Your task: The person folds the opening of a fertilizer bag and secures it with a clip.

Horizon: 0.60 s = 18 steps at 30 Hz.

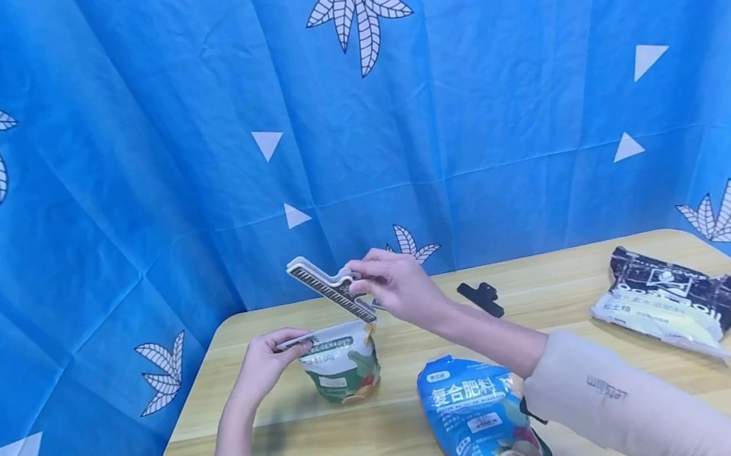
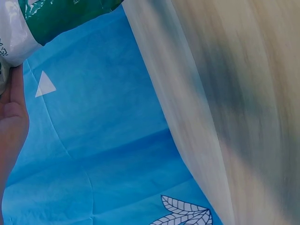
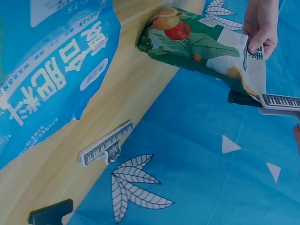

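In the head view the left hand (image 1: 263,363) pinches the top edge of a green and white bag (image 1: 339,374) between thumb and fingers. The right hand (image 1: 402,282) pinches the handle of a long clip (image 1: 332,290) with a piano-key pattern, tilted above the bag. In the right wrist view one end of that clip (image 3: 281,102) meets the corner of the bag's top edge (image 3: 255,77). The left wrist view shows the left hand (image 2: 13,122) below the bag (image 2: 65,18); its fingertips are partly hidden there.
A blue bag (image 1: 476,424) lies at the table's front. A black clip (image 1: 481,299) lies at the back, with another piano-key clip (image 3: 105,143) near it in the right wrist view. Black and white bags (image 1: 667,301) lie at the right. A blue curtain (image 1: 493,83) surrounds the table.
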Each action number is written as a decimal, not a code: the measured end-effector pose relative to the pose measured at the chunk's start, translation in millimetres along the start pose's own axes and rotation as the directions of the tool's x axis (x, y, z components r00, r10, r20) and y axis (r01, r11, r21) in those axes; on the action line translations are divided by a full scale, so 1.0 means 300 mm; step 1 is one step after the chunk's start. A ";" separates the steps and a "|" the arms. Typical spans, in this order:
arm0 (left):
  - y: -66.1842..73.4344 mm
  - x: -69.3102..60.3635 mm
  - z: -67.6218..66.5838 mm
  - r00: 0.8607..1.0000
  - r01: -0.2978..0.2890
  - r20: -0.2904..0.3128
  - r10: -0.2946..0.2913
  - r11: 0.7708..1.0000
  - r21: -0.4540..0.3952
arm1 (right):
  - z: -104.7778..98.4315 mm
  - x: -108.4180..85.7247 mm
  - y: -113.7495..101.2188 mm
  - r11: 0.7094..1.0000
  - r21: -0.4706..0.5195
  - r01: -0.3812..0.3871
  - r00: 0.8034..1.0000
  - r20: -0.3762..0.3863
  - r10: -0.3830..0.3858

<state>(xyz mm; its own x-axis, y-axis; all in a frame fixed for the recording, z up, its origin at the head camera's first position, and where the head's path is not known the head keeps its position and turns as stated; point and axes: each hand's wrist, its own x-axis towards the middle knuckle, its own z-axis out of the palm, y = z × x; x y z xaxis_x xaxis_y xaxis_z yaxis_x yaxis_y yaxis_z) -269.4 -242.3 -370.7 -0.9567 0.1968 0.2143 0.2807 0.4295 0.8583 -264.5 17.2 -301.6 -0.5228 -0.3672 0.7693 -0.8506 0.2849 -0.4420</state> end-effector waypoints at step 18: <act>-0.033 -0.010 0.005 0.994 -0.109 -0.024 0.107 0.988 -0.110 | 0.123 0.047 -0.119 0.760 -0.573 0.308 0.912 0.406 -0.063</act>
<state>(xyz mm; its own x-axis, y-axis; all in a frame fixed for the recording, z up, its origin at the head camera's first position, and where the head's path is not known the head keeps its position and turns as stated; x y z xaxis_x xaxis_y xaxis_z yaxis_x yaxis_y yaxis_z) -269.3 -246.0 -380.6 -0.9228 0.2208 0.3157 0.3729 0.3057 0.8761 -243.7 -30.8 -292.0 -0.4461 -0.7121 0.5421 -0.7743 0.6108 0.1651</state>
